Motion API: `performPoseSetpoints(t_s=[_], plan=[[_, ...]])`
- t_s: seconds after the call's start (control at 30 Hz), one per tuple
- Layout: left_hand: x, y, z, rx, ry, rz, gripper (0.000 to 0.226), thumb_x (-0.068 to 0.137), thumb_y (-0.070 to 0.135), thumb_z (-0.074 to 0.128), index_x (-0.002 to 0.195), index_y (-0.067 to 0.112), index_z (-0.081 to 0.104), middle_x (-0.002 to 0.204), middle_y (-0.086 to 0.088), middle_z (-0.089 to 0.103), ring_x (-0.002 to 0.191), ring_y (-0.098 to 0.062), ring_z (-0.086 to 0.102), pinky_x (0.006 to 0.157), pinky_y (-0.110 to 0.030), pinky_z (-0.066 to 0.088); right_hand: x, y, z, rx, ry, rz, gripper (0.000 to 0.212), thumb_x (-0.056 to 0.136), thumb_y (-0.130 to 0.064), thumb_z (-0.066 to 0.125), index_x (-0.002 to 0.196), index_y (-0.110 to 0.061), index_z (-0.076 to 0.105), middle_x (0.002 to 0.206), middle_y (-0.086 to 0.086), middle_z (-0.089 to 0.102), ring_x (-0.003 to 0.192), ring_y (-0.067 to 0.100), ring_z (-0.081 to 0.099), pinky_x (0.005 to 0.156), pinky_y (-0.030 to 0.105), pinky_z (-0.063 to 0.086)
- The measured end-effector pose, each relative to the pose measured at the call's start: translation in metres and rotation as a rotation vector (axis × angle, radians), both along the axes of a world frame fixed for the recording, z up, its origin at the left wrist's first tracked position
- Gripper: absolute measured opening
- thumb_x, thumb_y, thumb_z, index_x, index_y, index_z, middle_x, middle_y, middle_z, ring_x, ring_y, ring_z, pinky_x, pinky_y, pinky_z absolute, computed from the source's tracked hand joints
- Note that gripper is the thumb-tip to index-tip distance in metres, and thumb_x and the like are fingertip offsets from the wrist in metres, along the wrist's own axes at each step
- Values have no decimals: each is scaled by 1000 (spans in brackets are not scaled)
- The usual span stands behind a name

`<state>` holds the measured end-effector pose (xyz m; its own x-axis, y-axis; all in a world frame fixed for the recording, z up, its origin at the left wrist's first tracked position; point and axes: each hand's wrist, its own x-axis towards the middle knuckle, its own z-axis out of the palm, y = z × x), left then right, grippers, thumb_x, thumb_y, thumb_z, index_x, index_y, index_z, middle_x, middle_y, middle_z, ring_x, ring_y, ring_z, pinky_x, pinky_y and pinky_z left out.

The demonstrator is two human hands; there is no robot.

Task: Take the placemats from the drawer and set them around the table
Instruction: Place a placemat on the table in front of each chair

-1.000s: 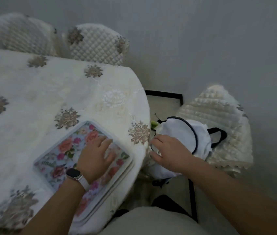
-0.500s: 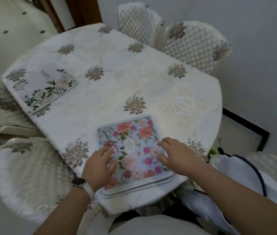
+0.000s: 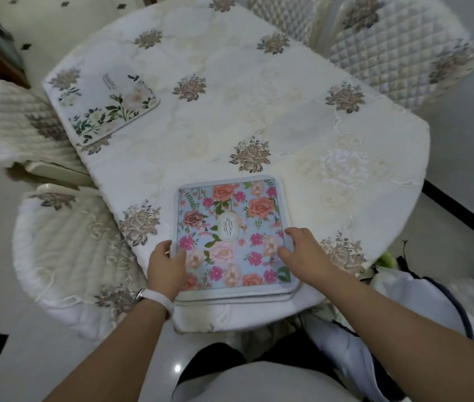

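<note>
— Where are the hands sitting right now?

— Nearest the person, the left hand (image 3: 164,268) is pinching the left edge of the top placemat (image 3: 230,219), thumb on the flowered face. The right hand (image 3: 306,256) is doing the same on the right edge, fingers curled over it. So the mat is lying squarely between the two grips, with neither hand nearer.

— Is it only the top one they're holding?

— I cannot tell. It is resting on a stack (image 3: 235,297) of more mats whose rims are showing beneath it, at the near edge of the table (image 3: 230,111).

— Which way is it running?

— Its longer side seems to be pointing away from the person, though the wide lens is making that hard to judge.

— And where is it likely heading?

— Looking farther out, a white placemat (image 3: 105,108) is already lying at the far left, beside the left chair (image 3: 12,123). The quilted chair (image 3: 398,62) at the far right is facing bare cloth. I'd judge a carry that way is suiting the right hand better, since that side is lying beyond its own edge.
</note>
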<state>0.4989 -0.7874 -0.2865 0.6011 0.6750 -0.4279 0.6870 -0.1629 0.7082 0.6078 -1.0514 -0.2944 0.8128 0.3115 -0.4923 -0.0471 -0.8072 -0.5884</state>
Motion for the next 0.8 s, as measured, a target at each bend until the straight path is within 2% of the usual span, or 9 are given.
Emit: performPoseSetpoints(t_s=[0.03,0.1,0.17,0.23,0.3,0.37,0.5,0.67,0.8], plan=[[1,-1,2,-1,6,17,5,96,24,56,101,24,57,87,0,62,75,-26,63,75,-53,57,-1,2,2,12,13,-25,55,95,-32,52,145,-14,35,143,9,36,122,25,47,91,29,38],[5,1,3,-16,30,38,36,95,27,57,129,15,51,98,3,60,82,-20,61,78,-43,55,-4,6,6,46,33,-81,56,95,-31,52,146,-15,34,144,9,33,121,25,47,94,31,40],[7,4,2,-56,41,84,47,94,26,59,137,12,45,102,-1,61,82,-20,62,75,-37,51,-4,9,7,79,45,-144,61,93,-31,54,147,-15,30,144,9,32,119,25,49,96,36,44],[10,5,-1,-116,45,113,46,93,25,61,135,13,47,100,-5,64,81,-22,64,74,-37,53,-2,10,7,133,73,-239,67,90,-29,57,148,-15,26,140,9,39,112,25,54,90,37,49],[12,4,-6,-171,44,113,37,91,26,64,124,12,55,99,-7,68,85,-26,67,80,-43,57,1,12,6,210,126,-361,69,89,-25,61,149,-14,26,131,10,51,97,23,61,71,32,53],[14,4,-11,-202,40,115,22,90,24,64,108,12,63,97,-8,71,86,-27,69,82,-47,58,3,12,8,235,180,-436,58,91,-22,61,143,-13,38,119,9,60,84,21,62,57,27,48],[12,8,-16,-264,21,117,15,87,28,69,99,20,66,95,-7,74,85,-28,71,80,-49,59,4,11,9,281,276,-520,38,90,-18,59,126,-12,51,100,8,64,74,23,60,65,42,57],[10,4,-3,-272,-52,89,8,91,18,67,99,19,67,95,-8,75,85,-27,72,78,-46,59,7,8,17,251,230,-433,20,90,-6,54,109,-12,54,95,6,62,74,15,57,59,30,49],[9,-7,9,-277,-125,86,6,92,15,66,97,18,67,92,-7,74,83,-26,72,73,-39,58,14,3,27,279,200,-373,21,90,-6,54,109,-14,54,93,-1,61,78,13,59,57,25,42]])
